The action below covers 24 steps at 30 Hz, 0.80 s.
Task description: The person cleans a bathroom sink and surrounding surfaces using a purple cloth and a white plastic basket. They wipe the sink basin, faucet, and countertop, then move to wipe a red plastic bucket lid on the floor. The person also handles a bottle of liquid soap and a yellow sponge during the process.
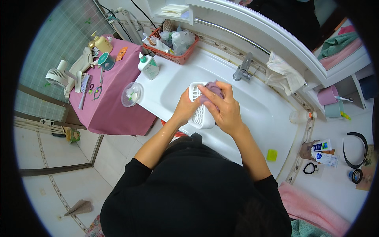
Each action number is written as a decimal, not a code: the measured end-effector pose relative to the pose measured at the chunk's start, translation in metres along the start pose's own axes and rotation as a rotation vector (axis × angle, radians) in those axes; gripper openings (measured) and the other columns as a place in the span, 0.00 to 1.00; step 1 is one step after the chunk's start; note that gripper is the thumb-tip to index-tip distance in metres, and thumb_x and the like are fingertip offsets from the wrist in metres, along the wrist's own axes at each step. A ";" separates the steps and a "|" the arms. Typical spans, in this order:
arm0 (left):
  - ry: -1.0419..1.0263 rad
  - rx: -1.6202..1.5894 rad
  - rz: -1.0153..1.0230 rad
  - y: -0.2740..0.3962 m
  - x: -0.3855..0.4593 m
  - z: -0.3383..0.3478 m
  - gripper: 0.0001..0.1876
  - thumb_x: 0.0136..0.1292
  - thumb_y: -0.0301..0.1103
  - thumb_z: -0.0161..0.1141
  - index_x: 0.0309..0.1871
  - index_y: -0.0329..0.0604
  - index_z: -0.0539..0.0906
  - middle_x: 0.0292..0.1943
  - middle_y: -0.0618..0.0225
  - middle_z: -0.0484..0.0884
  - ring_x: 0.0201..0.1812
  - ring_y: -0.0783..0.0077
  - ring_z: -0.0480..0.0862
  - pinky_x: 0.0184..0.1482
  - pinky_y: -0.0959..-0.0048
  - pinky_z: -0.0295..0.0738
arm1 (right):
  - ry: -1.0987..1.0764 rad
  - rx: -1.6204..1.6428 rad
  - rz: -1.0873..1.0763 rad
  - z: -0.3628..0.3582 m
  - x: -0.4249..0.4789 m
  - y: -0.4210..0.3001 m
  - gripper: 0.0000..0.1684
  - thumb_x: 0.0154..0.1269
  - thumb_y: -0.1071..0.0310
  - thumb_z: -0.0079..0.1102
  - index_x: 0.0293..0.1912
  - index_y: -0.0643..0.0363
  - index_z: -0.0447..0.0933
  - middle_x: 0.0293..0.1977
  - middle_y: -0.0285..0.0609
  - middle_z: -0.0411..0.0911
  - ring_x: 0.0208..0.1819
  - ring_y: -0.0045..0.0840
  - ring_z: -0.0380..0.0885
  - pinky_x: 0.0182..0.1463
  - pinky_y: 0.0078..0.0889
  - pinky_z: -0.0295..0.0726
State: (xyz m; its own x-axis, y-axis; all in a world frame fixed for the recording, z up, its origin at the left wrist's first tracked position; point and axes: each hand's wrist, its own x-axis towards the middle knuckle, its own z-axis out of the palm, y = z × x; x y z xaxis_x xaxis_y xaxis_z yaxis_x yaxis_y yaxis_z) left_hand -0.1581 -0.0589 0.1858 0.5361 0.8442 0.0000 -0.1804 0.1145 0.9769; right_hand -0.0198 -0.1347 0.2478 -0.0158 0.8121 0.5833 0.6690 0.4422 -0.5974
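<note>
My left hand (186,106) grips a white slotted plastic basket (202,120) by its left side, holding it tilted over the near part of the sink. In my right hand (226,109) is a bunched purple cloth (212,89), pressed against the basket's upper right side. My fingers hide part of the basket and of the cloth. Beneath both hands lies the white washbasin (260,112). Its chrome faucet (243,69) stands at the back, beyond my right hand; I cannot tell whether water runs.
A pump bottle (148,66), a round clear tub (131,94) and a red basket of toiletries (177,57) stand left of the bowl. Further left, a pink-covered table (118,80) holds a small fan (57,77). A yellow-green soap-like block (271,155) lies on the right counter.
</note>
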 end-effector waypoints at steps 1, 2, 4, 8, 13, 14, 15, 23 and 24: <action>-0.049 0.023 -0.013 0.002 -0.003 -0.003 0.26 0.59 0.38 0.63 0.58 0.38 0.69 0.48 0.65 0.77 0.47 0.75 0.77 0.50 0.73 0.73 | -0.030 0.080 0.070 0.000 0.003 0.002 0.15 0.63 0.65 0.55 0.50 0.51 0.79 0.41 0.43 0.69 0.38 0.33 0.76 0.41 0.30 0.76; -0.082 0.099 0.040 0.008 -0.006 -0.006 0.32 0.53 0.37 0.68 0.59 0.38 0.68 0.48 0.65 0.77 0.48 0.74 0.77 0.51 0.73 0.73 | -0.061 0.161 0.139 0.000 0.008 0.006 0.14 0.63 0.64 0.55 0.48 0.51 0.79 0.40 0.44 0.70 0.36 0.34 0.76 0.39 0.31 0.76; -0.164 0.275 0.193 0.011 -0.006 -0.009 0.38 0.47 0.37 0.72 0.61 0.40 0.65 0.47 0.64 0.78 0.47 0.73 0.78 0.51 0.73 0.72 | -0.161 0.267 0.232 -0.004 0.016 0.020 0.16 0.65 0.58 0.51 0.44 0.56 0.80 0.35 0.46 0.74 0.33 0.35 0.77 0.39 0.31 0.76; -0.243 0.390 0.098 0.029 -0.016 -0.007 0.51 0.36 0.34 0.78 0.65 0.46 0.57 0.40 0.63 0.80 0.42 0.71 0.80 0.49 0.73 0.72 | -0.136 0.304 0.584 0.001 0.002 0.065 0.22 0.63 0.55 0.55 0.45 0.65 0.76 0.27 0.43 0.78 0.30 0.25 0.78 0.38 0.28 0.76; -0.118 0.502 0.137 0.012 -0.007 -0.011 0.38 0.39 0.29 0.76 0.57 0.39 0.69 0.37 0.65 0.80 0.41 0.76 0.79 0.44 0.75 0.74 | 0.190 0.900 0.838 -0.004 -0.026 0.086 0.20 0.63 0.60 0.58 0.47 0.66 0.70 0.36 0.42 0.76 0.39 0.24 0.76 0.45 0.25 0.74; -0.069 0.280 0.001 0.009 -0.009 -0.008 0.31 0.42 0.29 0.75 0.51 0.36 0.73 0.38 0.65 0.80 0.40 0.77 0.79 0.43 0.76 0.76 | 0.214 1.026 0.881 -0.005 -0.033 0.086 0.21 0.63 0.61 0.58 0.48 0.67 0.69 0.38 0.42 0.76 0.41 0.24 0.75 0.47 0.26 0.74; -0.031 0.381 0.013 -0.004 -0.007 -0.018 0.28 0.46 0.29 0.73 0.50 0.35 0.73 0.38 0.64 0.80 0.38 0.76 0.80 0.41 0.75 0.77 | 0.240 1.158 0.912 -0.007 -0.040 0.087 0.22 0.62 0.61 0.59 0.49 0.67 0.69 0.40 0.42 0.75 0.43 0.24 0.75 0.49 0.26 0.73; 0.207 0.016 -0.401 -0.025 -0.016 -0.036 0.19 0.61 0.38 0.61 0.49 0.35 0.74 0.35 0.67 0.81 0.33 0.78 0.82 0.34 0.77 0.79 | 0.566 0.807 0.825 -0.092 -0.151 0.151 0.24 0.58 0.79 0.51 0.56 0.65 0.67 0.48 0.44 0.74 0.49 0.26 0.74 0.55 0.28 0.72; 0.219 0.039 -0.430 -0.024 -0.016 -0.035 0.20 0.61 0.39 0.61 0.50 0.35 0.74 0.36 0.67 0.81 0.33 0.77 0.82 0.33 0.77 0.79 | 0.584 0.630 0.795 -0.114 -0.166 0.165 0.24 0.59 0.79 0.51 0.57 0.65 0.67 0.47 0.43 0.75 0.47 0.23 0.74 0.54 0.26 0.71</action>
State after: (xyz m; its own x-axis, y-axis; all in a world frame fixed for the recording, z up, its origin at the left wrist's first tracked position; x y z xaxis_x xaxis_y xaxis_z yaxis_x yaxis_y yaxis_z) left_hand -0.1915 -0.0565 0.1543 0.3679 0.8155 -0.4469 0.0529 0.4614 0.8856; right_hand 0.1780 -0.2398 0.1153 0.6948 0.7191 -0.0109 -0.1525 0.1325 -0.9794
